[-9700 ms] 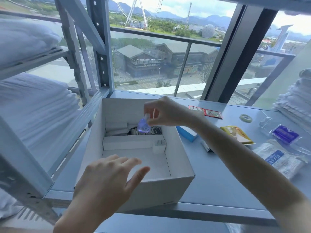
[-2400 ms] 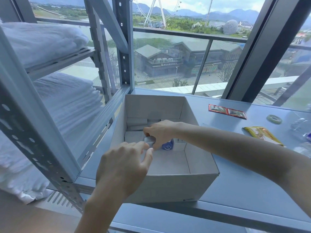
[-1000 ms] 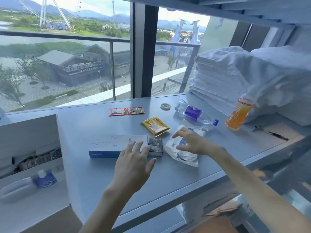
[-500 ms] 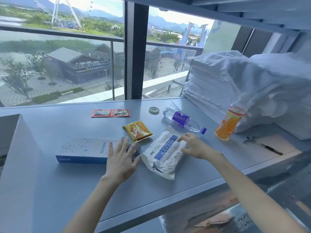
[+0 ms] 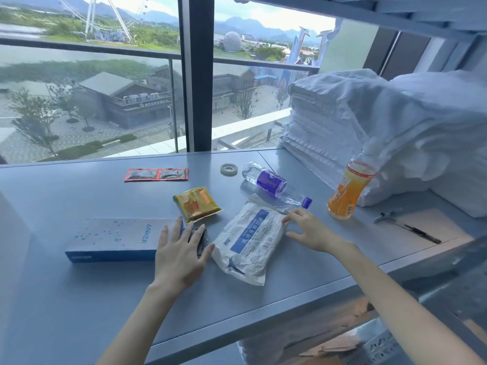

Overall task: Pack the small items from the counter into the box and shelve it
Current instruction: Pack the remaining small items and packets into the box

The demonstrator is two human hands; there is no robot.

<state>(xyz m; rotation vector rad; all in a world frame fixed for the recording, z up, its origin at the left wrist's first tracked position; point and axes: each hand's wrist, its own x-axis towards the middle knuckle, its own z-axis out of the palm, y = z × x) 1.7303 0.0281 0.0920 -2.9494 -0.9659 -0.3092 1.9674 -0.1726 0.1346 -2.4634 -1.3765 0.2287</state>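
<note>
On the grey counter point(image 5: 79, 196) lie a long blue and white box point(image 5: 118, 239), a small dark packet point(image 5: 199, 237), a yellow snack packet point(image 5: 197, 204), a white mask pack point(image 5: 250, 238) and a red sachet strip point(image 5: 156, 174). My left hand point(image 5: 181, 252) lies flat with spread fingers over the dark packet and the box's right end. My right hand point(image 5: 308, 229) touches the mask pack's right edge with its fingertips, fingers bent and holding nothing. Only a sliver of the packing box's white wall point(image 5: 10, 233) shows at the far left.
A tape roll point(image 5: 228, 169), a lying clear water bottle point(image 5: 271, 184) and an upright orange drink bottle point(image 5: 349, 191) stand further right. Folded white towels point(image 5: 369, 127) fill the right side. A pen point(image 5: 411, 227) lies on a beige sheet. The window runs behind the counter.
The view swung right, away from the open box. My left hand came down onto the dark packet and the long box's end; my right hand slid along the mask pack's edge.
</note>
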